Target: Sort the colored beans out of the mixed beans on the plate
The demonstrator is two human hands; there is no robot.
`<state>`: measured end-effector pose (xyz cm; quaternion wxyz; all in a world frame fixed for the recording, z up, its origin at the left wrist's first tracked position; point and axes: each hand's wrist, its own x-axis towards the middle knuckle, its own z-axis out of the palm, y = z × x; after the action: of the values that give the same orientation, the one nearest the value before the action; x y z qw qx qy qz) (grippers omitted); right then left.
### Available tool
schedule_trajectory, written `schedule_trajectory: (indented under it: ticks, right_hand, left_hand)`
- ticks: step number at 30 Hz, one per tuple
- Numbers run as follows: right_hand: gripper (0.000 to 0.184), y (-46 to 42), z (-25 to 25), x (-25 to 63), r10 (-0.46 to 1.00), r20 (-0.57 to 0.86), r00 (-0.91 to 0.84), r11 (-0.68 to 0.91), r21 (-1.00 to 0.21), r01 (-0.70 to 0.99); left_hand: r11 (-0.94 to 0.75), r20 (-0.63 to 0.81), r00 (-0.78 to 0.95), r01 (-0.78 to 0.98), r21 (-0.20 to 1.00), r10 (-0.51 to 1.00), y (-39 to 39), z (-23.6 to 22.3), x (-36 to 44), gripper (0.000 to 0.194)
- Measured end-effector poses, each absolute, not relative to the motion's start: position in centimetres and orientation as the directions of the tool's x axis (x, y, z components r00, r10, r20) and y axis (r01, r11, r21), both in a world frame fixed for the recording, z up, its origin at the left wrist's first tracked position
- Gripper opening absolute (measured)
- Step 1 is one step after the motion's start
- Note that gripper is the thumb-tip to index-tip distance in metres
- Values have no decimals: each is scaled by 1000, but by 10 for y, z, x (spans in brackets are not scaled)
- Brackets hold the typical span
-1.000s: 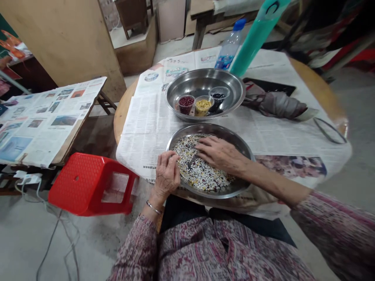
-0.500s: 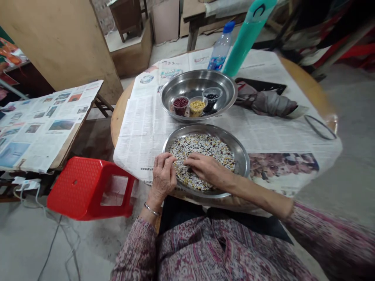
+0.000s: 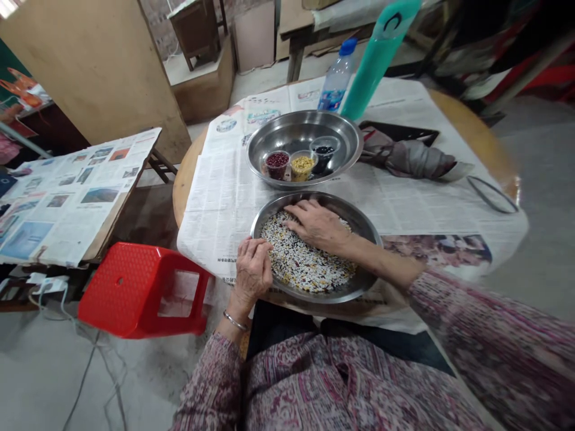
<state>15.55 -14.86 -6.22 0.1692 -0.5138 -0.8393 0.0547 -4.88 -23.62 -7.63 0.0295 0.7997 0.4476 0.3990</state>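
Note:
A shallow steel basin (image 3: 370, 284) at the near side of the round table holds a mix of white, black, yellow and dark red grains and beans (image 3: 308, 266). My left hand (image 3: 253, 270) is closed at the basin's left rim, fingers curled over the edge. Over the far part of the mix lies my right hand (image 3: 320, 227), palm down with its fingers spread and touching the grains. Just beyond, a second steel basin (image 3: 351, 142) holds clear cups of red beans (image 3: 277, 163), yellow kernels (image 3: 302, 164) and black beans (image 3: 324, 149).
Newspaper (image 3: 211, 197) covers most of the table. A water bottle (image 3: 335, 81), a tall turquoise container (image 3: 380, 60) and a grey cloth bundle (image 3: 411, 157) stand or lie behind and right of the basins. A red stool (image 3: 128, 290) is at the left, beside a newspaper-covered table (image 3: 67, 209).
My right hand has moved away from the near-left of the mix to its far side, and its fingers have opened out. My left hand stays at the rim.

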Motion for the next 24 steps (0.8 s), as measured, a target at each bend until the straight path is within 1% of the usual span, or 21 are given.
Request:
schedule_trajectory:
  ticks: [3, 6, 8, 9, 13, 16, 21, 23, 24]
  right_hand:
    - [42, -153, -54, 130, 870, 176, -460, 491, -374, 787]
    - [24, -164, -46, 122, 789, 100, -607, 579, -452, 678]
    - [12, -176, -44, 130, 711, 59, -700, 636, -477, 606]
    - [9, -181, -43, 137, 677, 49, -735, 659, -484, 575]
    - [16, -201, -39, 179, 593, 68, -803, 720, -491, 490]
    - [15, -212, -31, 204, 592, 92, -801, 730, -483, 483]
    - [23, -234, -28, 203, 519, -23, -854, 709, -546, 446]
    - [25, -237, -36, 194, 533, -32, -846, 710, -527, 467]
    - [25, -236, -41, 190, 556, -9, -831, 715, -505, 484]
  left_hand:
    - [-600, 631, 268, 694, 398, 728, -236, -76, -49, 23]
    - [-591, 650, 223, 685, 425, 726, -236, -75, -49, 23]
    - [-589, 652, 205, 673, 448, 730, -236, -74, -48, 23]
    - [-590, 650, 204, 668, 455, 732, -237, -74, -48, 22]
    - [-588, 641, 206, 660, 467, 739, -237, -73, -47, 21]
    - [-585, 635, 209, 663, 468, 744, -237, -73, -47, 20]
    - [-584, 626, 222, 669, 460, 748, -238, -71, -47, 20]
    - [-576, 616, 222, 671, 466, 756, -239, -70, -47, 20]
    - [-572, 611, 220, 672, 471, 761, -239, -70, -47, 20]
